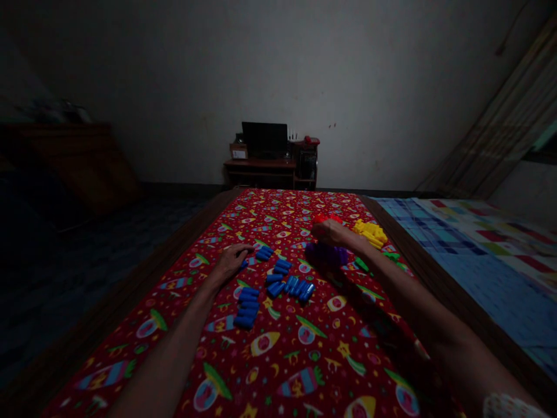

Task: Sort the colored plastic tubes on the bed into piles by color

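Observation:
My left hand (230,262) rests low over the patterned red cloth, fingers stretched to the right and a little apart. Just under its fingertips lies a small blue plastic piece (243,265). Short tube-like blue pieces (249,306) are laid in a curving line of small groups nearby. Further right, my right hand (329,232) hangs above a heap of purple pieces (327,254), its fingers curled and pointing down. Red pieces (321,219) show just behind that hand. Whatever its fingers pinch is hidden.
Yellow pieces (369,232) and green pieces (362,264) lie along the right side of the red cloth (278,342). Beyond the far end stands a desk (261,165) with a monitor (265,138). A bed with a blue sheet (470,273) adjoins on the right.

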